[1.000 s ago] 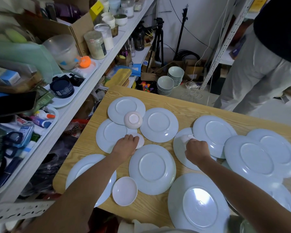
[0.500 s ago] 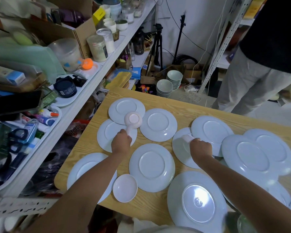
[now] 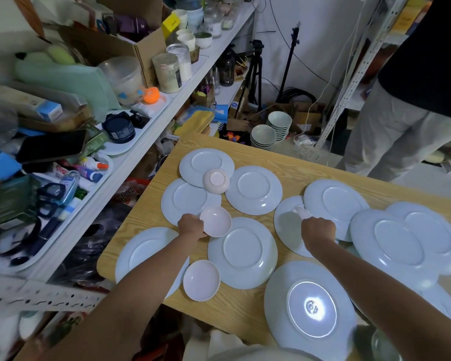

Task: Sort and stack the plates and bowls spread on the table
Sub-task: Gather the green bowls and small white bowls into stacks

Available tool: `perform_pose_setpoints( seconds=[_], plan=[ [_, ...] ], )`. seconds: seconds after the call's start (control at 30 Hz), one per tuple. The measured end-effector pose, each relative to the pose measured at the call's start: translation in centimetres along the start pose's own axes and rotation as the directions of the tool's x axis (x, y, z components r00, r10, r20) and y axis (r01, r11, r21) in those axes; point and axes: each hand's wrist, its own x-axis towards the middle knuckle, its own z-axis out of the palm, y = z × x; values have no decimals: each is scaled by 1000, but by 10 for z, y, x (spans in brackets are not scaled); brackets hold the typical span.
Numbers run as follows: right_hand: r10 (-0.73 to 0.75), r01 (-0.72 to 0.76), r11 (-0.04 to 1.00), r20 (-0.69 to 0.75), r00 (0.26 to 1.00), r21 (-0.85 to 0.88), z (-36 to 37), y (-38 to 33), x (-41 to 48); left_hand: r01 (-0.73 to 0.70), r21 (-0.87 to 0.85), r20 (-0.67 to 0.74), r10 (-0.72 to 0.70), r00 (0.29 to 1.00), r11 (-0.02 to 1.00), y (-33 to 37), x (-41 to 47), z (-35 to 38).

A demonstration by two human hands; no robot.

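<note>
Wood: light-grain counter (image 3: 245,312), covered w/ pale blue-white plates, most face-down, several overlapping.
L hand: left hand (image 3: 191,226) clamped on rim of a small pinkish bowl (image 3: 216,221), bowl upright, tilted a bit, held over the gap between two plates.
Bowl vs plates: just above/right of L hand; far-left plate (image 3: 184,200) behind it, centre plate (image 3: 242,252) just in front-right.
R hand: right hand (image 3: 318,230) closed in a fist around a small white piece (image 3: 301,211) sticking out past the knuckles; can't tell what it is, prob. a small dish edge.
Under R hand: plate (image 3: 288,225), partly tucked under another plate (image 3: 335,205) to its right.
Hands: well apart, centre plate between them.
Other bowls: upside-down bowl (image 3: 216,180) sits on top of the far plates, beyond L hand; another upright small bowl (image 3: 201,280) near counter front edge, beside L forearm.
Near plates: big plate (image 3: 309,307) under R forearm w/ bright glare on base; near-left plate (image 3: 145,252) partly under L forearm.
Right side: overlapping plates (image 3: 399,242) toward counter's right end.
Beyond counter: stacked green-white bowls (image 3: 271,132) on floor; cluttered shelf (image 3: 146,131) at left; a person (image 3: 412,100) standing far right.
</note>
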Motion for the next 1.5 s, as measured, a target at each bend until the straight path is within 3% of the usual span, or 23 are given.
perform_pose_setpoints(
  seconds=[0.2,0.4,0.67,0.97,1.17,1.5],
  plan=[
    [44,-43,999,-19,999,13,-1,1,-4,-93,70,41,90,995,993,-17,-13,-29],
    [203,-204,964,23,979,170,-1,10,-9,-135,211,74,122,990,968,-51,-19,-55],
    [252,-268,878,92,963,396,4,-17,-23,-25,50,154,17,988,998,-76,-36,-65],
    [57,-179,737,204,977,652,4,-71,-42,-90,148,226,55,973,985,-93,-47,-58],
    [-181,-266,462,384,905,846,0,-105,-61,-40,67,99,33,995,997,-94,-35,-67],
    [-351,-154,521,375,858,839,19,-156,-90,-37,63,51,34,998,997,-100,-23,-81]
  ],
)
